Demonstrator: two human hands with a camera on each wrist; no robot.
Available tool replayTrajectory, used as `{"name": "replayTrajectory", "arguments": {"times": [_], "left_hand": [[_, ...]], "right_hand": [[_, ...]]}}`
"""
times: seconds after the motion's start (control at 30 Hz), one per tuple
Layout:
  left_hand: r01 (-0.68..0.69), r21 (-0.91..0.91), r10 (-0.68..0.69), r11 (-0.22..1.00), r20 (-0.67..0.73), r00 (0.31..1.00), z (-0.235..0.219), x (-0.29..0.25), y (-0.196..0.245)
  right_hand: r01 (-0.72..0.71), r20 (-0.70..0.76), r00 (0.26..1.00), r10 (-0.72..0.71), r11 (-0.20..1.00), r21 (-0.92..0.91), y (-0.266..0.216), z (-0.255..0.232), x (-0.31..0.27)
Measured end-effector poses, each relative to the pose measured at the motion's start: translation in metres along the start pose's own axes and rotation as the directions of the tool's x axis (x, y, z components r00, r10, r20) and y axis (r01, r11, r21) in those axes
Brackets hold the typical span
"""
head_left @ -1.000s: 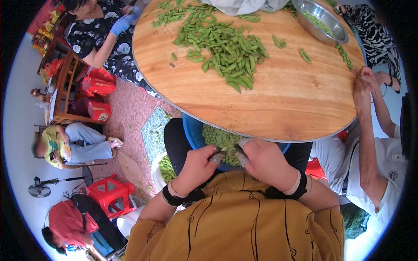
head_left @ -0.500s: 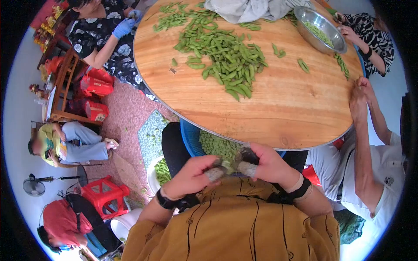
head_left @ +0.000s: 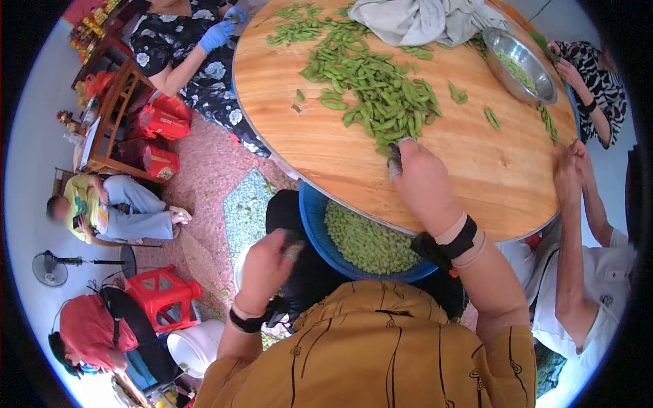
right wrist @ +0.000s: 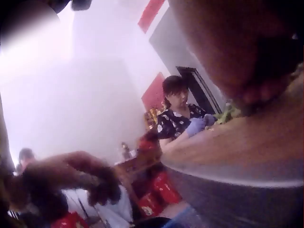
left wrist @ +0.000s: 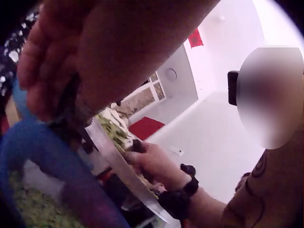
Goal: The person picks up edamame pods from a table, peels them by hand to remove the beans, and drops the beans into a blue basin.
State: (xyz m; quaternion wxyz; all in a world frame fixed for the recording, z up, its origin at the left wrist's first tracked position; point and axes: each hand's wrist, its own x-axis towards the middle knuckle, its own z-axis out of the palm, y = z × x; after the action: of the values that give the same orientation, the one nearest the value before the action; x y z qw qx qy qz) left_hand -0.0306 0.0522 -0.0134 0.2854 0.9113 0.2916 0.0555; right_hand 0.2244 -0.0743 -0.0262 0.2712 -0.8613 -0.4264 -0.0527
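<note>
My right hand (head_left: 427,182) reaches over the wooden table (head_left: 326,153), its fingertips right at the near end of a heap of green soybean pods (head_left: 391,102). Whether its fingers pinch a pod I cannot tell. Grey coverings wrap the thumb and fingertips of both hands. Off to the left, my left hand (head_left: 262,272) hangs beside the lap with fingers loosely bent, and no pod shows in it; in the right wrist view its fingers (right wrist: 102,187) droop downward. Between the arms, a blue basin (head_left: 314,217) on the lap holds shelled green beans (head_left: 367,245).
A steel bowl (head_left: 500,47) with beans and a grey cloth (head_left: 435,20) lie at the table's far side. People sit around it, one in blue gloves (head_left: 216,36). A white bucket (head_left: 197,348), a red stool (head_left: 163,292) and a fan (head_left: 51,268) stand left.
My hands were together over the basin and have parted. The right has moved forward onto the table to the pods; the left has moved out to the left, away from the basin.
</note>
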Motion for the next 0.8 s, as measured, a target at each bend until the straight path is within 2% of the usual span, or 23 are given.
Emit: {"name": "replayTrajectory", "arguments": {"times": [0.03, 0.07, 0.1, 0.13, 0.17, 0.2, 0.23, 0.27, 0.3, 0.33, 0.37, 0.43, 0.47, 0.5, 0.53, 0.57, 0.6, 0.63, 0.67, 0.73, 0.8], "left_hand": [[0.003, -0.003, -0.003, 1.0, -0.007, 1.0, 0.009, 0.006, 0.006], [-0.115, -0.098, 0.111, 0.989, -0.044, 0.993, 0.02, 0.012, 0.01], [-0.235, -0.186, 0.221, 0.954, -0.091, 0.971, 0.029, 0.018, 0.015], [-0.233, -0.19, 0.218, 0.954, -0.096, 0.971, 0.035, 0.023, 0.025], [-0.246, -0.319, 0.235, 0.915, -0.072, 0.969, 0.04, 0.03, 0.037], [-0.251, -0.442, 0.257, 0.861, -0.048, 0.965, 0.044, 0.036, 0.048], [-0.25, -0.446, 0.257, 0.859, -0.047, 0.965, 0.045, 0.04, 0.06], [-0.052, -0.674, 0.164, 0.737, 0.104, 0.981, 0.046, 0.043, 0.072], [0.168, -0.819, 0.112, 0.549, 0.271, 0.956, 0.046, 0.046, 0.08], [0.196, -0.857, 0.191, 0.477, 0.319, 0.928, 0.052, 0.05, 0.078], [0.2, -0.857, 0.193, 0.475, 0.323, 0.926, 0.054, 0.049, 0.08], [0.052, -0.823, 0.171, 0.566, 0.18, 0.969, 0.059, 0.049, 0.084], [0.055, -0.821, 0.17, 0.568, 0.183, 0.968, 0.06, 0.048, 0.082], [0.026, -0.766, 0.163, 0.643, 0.17, 0.972, 0.062, 0.046, 0.078], [-0.002, -0.702, 0.158, 0.712, 0.157, 0.975, 0.062, 0.044, 0.074], [0.002, -0.699, 0.155, 0.716, 0.162, 0.975, 0.062, 0.043, 0.072], [-0.063, -0.697, 0.201, 0.715, 0.118, 0.973, 0.061, 0.042, 0.071], [-0.129, -0.693, 0.247, 0.71, 0.074, 0.966, 0.061, 0.042, 0.07], [-0.126, -0.692, 0.246, 0.711, 0.077, 0.966, 0.059, 0.04, 0.071], [-0.086, -0.69, 0.263, 0.719, 0.155, 0.952, 0.054, 0.038, 0.073], [-0.118, -0.675, 0.29, 0.728, 0.147, 0.946, 0.055, 0.036, 0.071]], "right_hand": [[-0.011, -0.024, 1.0, 0.011, 1.0, -0.016, 0.001, 0.002, 0.0], [-0.004, -0.021, 1.0, 0.003, 1.0, -0.018, 0.001, 0.0, -0.002], [-0.051, 0.023, 0.999, 0.048, 0.993, 0.11, 0.001, -0.003, -0.007], [-0.102, 0.071, 0.994, 0.088, 0.968, 0.231, -0.001, -0.008, -0.012], [-0.097, 0.071, 0.994, 0.082, 0.969, 0.226, -0.005, -0.015, -0.019], [-0.157, 0.111, 0.986, 0.127, 0.928, 0.338, -0.011, -0.024, -0.028], [-0.222, 0.158, 0.973, 0.168, 0.869, 0.442, -0.016, -0.03, -0.039], [-0.224, 0.159, 0.972, 0.171, 0.871, 0.438, -0.02, -0.034, -0.05], [-0.218, 0.173, 0.973, 0.153, 0.857, 0.468, -0.025, -0.037, -0.06], [-0.213, 0.186, 0.973, 0.136, 0.841, 0.498, -0.026, -0.04, -0.067], [-0.218, 0.188, 0.972, 0.141, 0.841, 0.495, -0.026, -0.041, -0.073], [-0.151, 0.181, 0.981, 0.068, 0.857, 0.494, -0.023, -0.044, -0.082], [-0.188, 0.228, 0.971, 0.074, 0.827, 0.529, -0.021, -0.045, -0.086], [-0.194, 0.233, 0.969, 0.078, 0.823, 0.533, -0.018, -0.047, -0.089], [-0.225, 0.3, 0.952, 0.061, 0.804, 0.55, -0.015, -0.051, -0.091], [-0.254, 0.361, 0.932, 0.041, 0.785, 0.565, -0.015, -0.054, -0.091], [-0.257, 0.363, 0.931, 0.042, 0.782, 0.568, -0.017, -0.06, -0.089], [-0.395, 0.488, 0.869, 0.082, 0.709, 0.583, -0.021, -0.067, -0.085], [-0.528, 0.607, 0.787, 0.108, 0.626, 0.574, -0.022, -0.071, -0.084], [-0.529, 0.609, 0.79, 0.068, 0.578, 0.621, -0.022, -0.069, -0.086], [-0.532, 0.609, 0.792, 0.03, 0.524, 0.666, -0.021, -0.067, -0.088]]}}
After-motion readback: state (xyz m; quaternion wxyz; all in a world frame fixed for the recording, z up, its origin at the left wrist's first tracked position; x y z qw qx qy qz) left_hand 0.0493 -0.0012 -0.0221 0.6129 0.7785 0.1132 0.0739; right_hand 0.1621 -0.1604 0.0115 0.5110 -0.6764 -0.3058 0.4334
